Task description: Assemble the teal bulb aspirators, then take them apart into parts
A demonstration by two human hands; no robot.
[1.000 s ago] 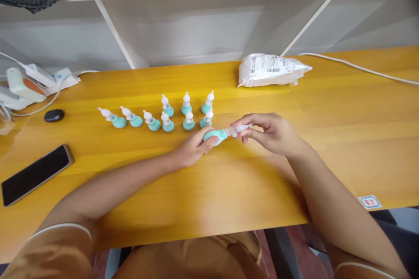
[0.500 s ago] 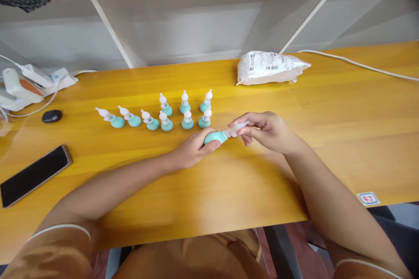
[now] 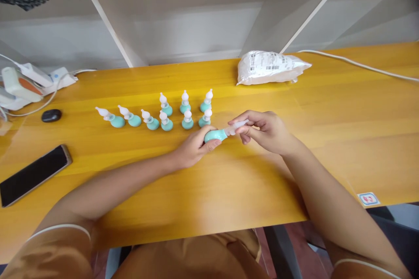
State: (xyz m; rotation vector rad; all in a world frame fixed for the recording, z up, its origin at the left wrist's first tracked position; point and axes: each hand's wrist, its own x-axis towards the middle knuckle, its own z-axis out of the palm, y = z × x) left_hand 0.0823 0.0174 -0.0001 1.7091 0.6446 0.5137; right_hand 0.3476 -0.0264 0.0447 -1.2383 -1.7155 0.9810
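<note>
My left hand (image 3: pixel 194 147) is closed around the teal bulb of a nasal aspirator (image 3: pixel 214 135), thumb along its near side. The bulb's narrow end points right. From it a translucent nozzle (image 3: pixel 231 130) leads to my right hand (image 3: pixel 269 133), whose thumb and fingers pinch the clear tip. Whether the tip is a separate piece cannot be made out. Just beyond my left hand stand several similar aspirators (image 3: pixel 187 123) with teal bulbs and whitish nozzles, grouped in two rows; those at the left end (image 3: pixel 117 121) appear tilted by the lens.
At the back of the wooden table (image 3: pixel 209 192) lies a clear plastic bag (image 3: pixel 273 68) with a label. Leftward are a phone (image 3: pixel 35 175), a black mouse-like object (image 3: pixel 51 115) and power strips with cables (image 3: pixel 62 80). A white cable (image 3: pixel 360 63) runs along the back right; a small sticker (image 3: pixel 369 199) marks the front edge.
My right fingertips have shifted very slightly left along the nozzle, toward the bulb. The left hand keeps its hold, and the standing aspirators are unmoved.
</note>
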